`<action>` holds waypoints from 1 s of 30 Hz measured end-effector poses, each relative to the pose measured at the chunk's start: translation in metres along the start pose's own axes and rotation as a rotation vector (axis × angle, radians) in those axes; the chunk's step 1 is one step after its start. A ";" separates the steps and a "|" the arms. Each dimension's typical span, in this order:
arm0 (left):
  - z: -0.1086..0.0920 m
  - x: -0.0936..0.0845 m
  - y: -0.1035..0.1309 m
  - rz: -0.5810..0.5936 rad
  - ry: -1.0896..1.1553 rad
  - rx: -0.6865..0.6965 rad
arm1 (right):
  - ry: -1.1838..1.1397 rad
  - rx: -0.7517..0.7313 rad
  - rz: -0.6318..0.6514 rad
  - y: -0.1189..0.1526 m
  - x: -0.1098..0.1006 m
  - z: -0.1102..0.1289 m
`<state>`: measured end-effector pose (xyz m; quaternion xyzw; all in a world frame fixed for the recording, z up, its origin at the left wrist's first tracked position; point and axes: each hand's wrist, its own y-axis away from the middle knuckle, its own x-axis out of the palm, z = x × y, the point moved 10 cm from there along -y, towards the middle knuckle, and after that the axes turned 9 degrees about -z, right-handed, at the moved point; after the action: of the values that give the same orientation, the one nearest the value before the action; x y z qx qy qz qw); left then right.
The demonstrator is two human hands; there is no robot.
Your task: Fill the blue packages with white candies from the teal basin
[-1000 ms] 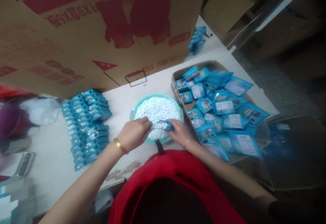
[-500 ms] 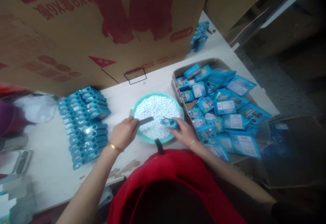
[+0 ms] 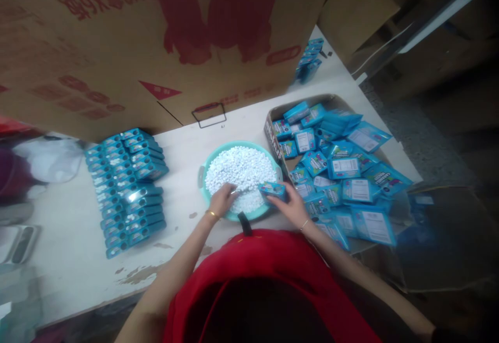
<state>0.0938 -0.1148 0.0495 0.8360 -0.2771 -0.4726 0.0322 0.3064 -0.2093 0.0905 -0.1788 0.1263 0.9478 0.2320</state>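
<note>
A teal basin (image 3: 201,176) full of small white pieces (image 3: 241,169) stands on the white table. Over its near left part is my left hand (image 3: 223,200), with a gold bangle at the wrist. Its fingers are closed at the pieces, and what they hold is too small to make out. My right hand (image 3: 291,202) grips a small blue box (image 3: 273,189) above the basin's right edge. Right beside this hand, a cardboard tray (image 3: 273,143) is heaped with blue packets (image 3: 345,167).
Rows of blue boxes (image 3: 127,192) stand on the table (image 3: 183,249) at the left. A large carton (image 3: 128,47) rises behind the basin. More blue boxes (image 3: 310,62) sit at the back right. A white plastic bag (image 3: 50,158) lies far left.
My left hand has moved right and down into the basin, and the dark flat tool it held no longer shows. My right hand has shifted slightly right with the blue box.
</note>
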 end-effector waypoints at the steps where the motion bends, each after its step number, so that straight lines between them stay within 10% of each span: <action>1: -0.001 -0.014 0.005 -0.014 0.030 0.028 | 0.006 -0.018 -0.005 0.000 -0.001 0.002; 8: -0.051 -0.098 0.032 -0.021 0.048 0.304 | 0.120 -0.262 0.031 0.000 0.015 0.032; 21: -0.173 -0.122 0.045 0.197 -0.698 0.482 | 0.264 -0.476 0.129 0.008 0.041 0.072; 30: -0.135 -0.132 0.035 -0.027 -0.266 0.523 | 0.055 -0.389 0.122 0.008 0.044 0.060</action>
<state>0.1353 -0.1072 0.2372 0.7502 -0.3802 -0.4910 -0.2270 0.2491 -0.1791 0.1289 -0.2383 -0.0421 0.9613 0.1318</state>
